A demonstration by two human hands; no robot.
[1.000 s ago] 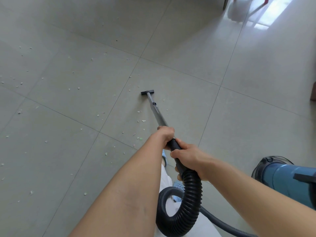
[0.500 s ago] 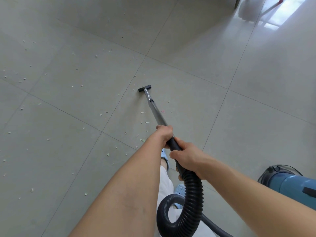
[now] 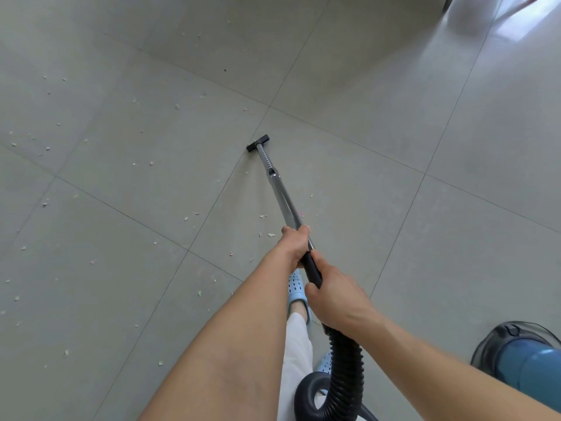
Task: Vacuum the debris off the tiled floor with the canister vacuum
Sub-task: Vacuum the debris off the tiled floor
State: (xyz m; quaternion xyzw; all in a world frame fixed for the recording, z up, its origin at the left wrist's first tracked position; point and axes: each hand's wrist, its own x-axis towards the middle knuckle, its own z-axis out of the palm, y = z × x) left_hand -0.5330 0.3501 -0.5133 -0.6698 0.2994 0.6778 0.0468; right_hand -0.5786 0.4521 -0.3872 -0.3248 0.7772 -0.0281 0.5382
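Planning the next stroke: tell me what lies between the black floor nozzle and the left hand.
In the head view, only the shiny metal wand spans from black floor nozzle to left hand.

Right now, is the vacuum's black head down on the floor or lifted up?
Down: the nozzle rests on the tiled floor at a grout line.

You are looking down on a floor (image 3: 379,71) of large pale grey-green tiles, split by thin dark grout lines (image 3: 349,141). At your top right a bright patch of light (image 3: 516,24) glares off the glossy surface.
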